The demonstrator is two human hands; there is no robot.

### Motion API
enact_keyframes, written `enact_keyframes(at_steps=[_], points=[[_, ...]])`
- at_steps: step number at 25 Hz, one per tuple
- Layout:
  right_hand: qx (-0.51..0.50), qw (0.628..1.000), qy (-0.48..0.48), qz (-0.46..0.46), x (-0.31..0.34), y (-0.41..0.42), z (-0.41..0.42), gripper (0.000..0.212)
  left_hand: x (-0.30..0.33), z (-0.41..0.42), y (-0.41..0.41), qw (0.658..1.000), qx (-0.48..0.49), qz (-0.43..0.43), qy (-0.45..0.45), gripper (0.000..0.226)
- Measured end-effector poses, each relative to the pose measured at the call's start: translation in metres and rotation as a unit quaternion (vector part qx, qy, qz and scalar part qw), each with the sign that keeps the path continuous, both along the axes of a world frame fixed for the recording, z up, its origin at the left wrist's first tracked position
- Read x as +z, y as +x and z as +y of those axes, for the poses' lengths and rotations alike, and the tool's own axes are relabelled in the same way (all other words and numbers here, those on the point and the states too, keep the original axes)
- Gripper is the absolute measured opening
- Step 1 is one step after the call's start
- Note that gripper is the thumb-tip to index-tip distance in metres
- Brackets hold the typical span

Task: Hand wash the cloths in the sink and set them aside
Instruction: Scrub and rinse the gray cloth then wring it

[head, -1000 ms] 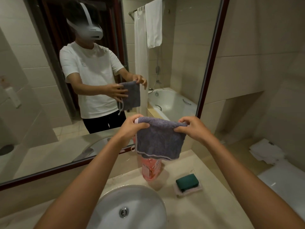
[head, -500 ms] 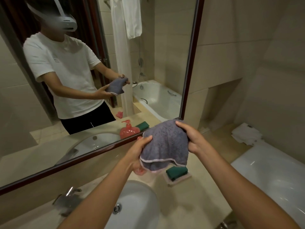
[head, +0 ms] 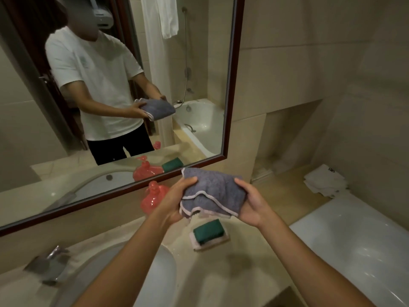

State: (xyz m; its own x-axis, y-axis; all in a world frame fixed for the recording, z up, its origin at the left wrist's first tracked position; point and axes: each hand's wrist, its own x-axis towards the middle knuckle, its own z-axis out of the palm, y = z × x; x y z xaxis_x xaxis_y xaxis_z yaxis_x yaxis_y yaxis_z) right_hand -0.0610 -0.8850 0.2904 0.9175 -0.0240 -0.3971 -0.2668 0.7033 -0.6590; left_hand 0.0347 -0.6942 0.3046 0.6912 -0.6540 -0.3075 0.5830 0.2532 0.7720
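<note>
- Gripping folded grey cloth [head: 212,191] w/ left hand [head: 177,202] & right hand [head: 252,200], above worktop's back edge.
- Probably setting aside now; green cloth [head: 208,233] lying by sink [head: 163,273], washed or not unclear.

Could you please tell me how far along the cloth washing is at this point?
Done, apparently: a green cloth lies folded on a pale one on the counter beside the sink. In hand: the left hand and right hand hold a folded grey cloth above the counter. Left: setting it down.

pink soap bottle [head: 152,199] by mirror [head: 230,85]; green sponge [head: 208,234] on counter [head: 232,269]; bathtub [head: 354,244] right
</note>
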Motion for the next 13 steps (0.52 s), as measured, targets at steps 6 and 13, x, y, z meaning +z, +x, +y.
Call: enact_keyframes(at_steps=[6,13], points=[[-0.034,0.912,-0.408,0.001,-0.038,-0.015,-0.082,0.071,-0.046,-0.045,-0.020,0.931,0.065,-0.180,0.310,0.058],[0.121,0.829,-0.546,0.008,-0.103,-0.035,-0.112,0.066,-0.119,-0.056,-0.055,0.910,0.011,-0.253,0.329,0.064]])
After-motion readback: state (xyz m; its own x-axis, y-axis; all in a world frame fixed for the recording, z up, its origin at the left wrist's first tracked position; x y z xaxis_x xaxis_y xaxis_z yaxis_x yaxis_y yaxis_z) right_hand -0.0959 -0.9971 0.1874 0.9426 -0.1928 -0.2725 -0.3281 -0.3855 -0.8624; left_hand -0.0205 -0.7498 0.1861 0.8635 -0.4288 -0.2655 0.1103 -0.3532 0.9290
